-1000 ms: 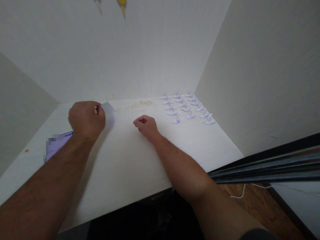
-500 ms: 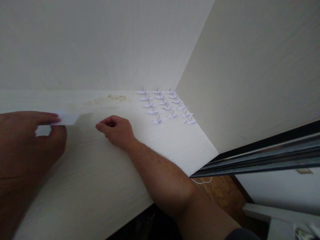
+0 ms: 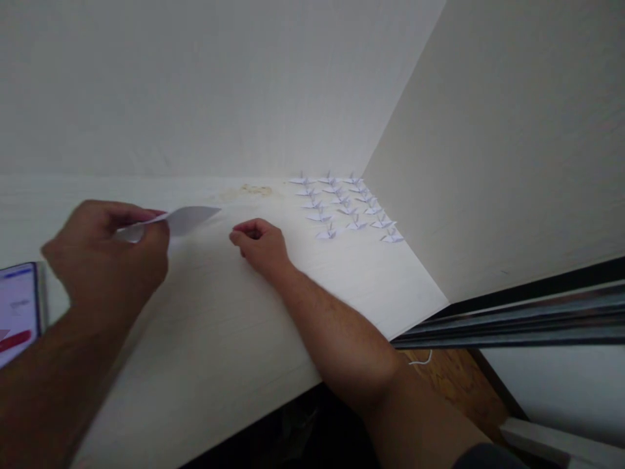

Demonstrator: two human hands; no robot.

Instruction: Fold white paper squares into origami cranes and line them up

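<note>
My left hand [image 3: 110, 257] is raised above the white table [image 3: 219, 312] and pinches a small white sheet of paper [image 3: 188, 218] between thumb and fingers. The sheet sticks out to the right of the hand. My right hand [image 3: 261, 244] rests on the table in a loose fist, a short way right of the paper, and I see nothing in it. Several small folded paper cranes [image 3: 344, 205] stand in rows at the far right corner of the table.
A phone [image 3: 17, 312] with a lit screen lies at the left edge. White walls close the table at the back and on the right. A brownish stain [image 3: 249, 190] marks the far table top. A dark rail [image 3: 517, 319] and wooden floor lie to the right.
The view has swung back to the left, bringing the phone into view. My left hand has carried the paper up and to the right, nearer my right hand, which stays in place.
</note>
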